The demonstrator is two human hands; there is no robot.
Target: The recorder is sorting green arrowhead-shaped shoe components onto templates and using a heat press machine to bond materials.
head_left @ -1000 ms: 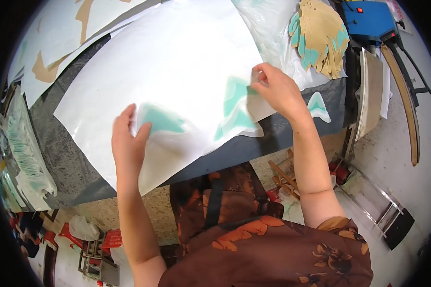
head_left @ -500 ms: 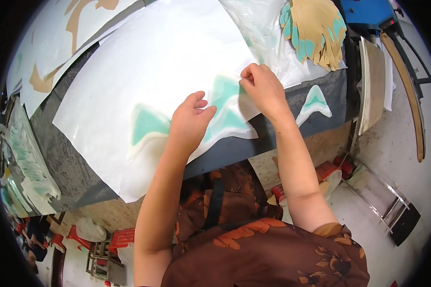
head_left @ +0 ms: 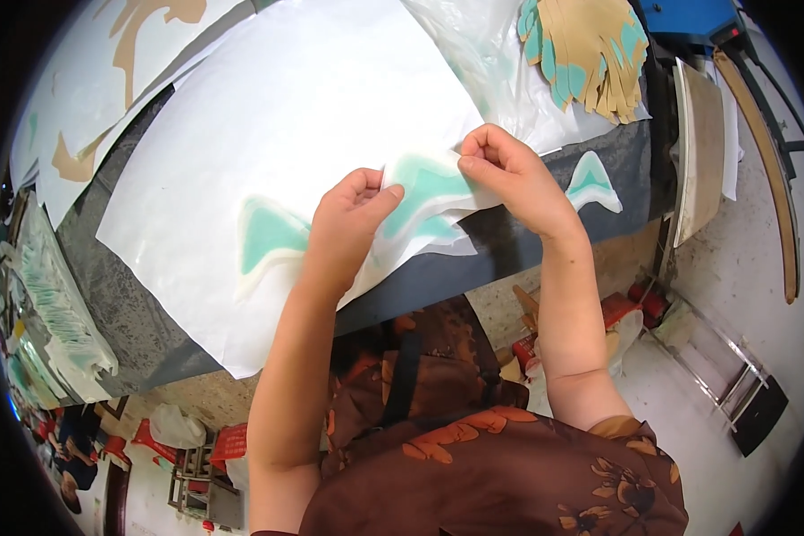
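Note:
A large white translucent sheet (head_left: 286, 134) lies over a dark grey table (head_left: 125, 304). Under its near edge sit two teal wave-shaped pieces, one at the left (head_left: 268, 237) and one in the middle (head_left: 429, 192). My left hand (head_left: 348, 223) pinches the sheet's near edge beside the middle teal piece. My right hand (head_left: 509, 174) pinches the same edge at the sheet's corner, just right of that piece. Both hands are close together and lift the edge slightly off the table.
Another teal piece (head_left: 594, 179) lies on the table to the right. A pile of tan and teal cut shapes (head_left: 590, 49) sits at the back right. Stacked teal-and-white pieces (head_left: 54, 295) lie at the left edge. Boards (head_left: 701, 143) lean beside the table.
My left hand moved right from the left teal piece to the middle one. My right hand shifted slightly, and both now pinch the sheet's edge close together.

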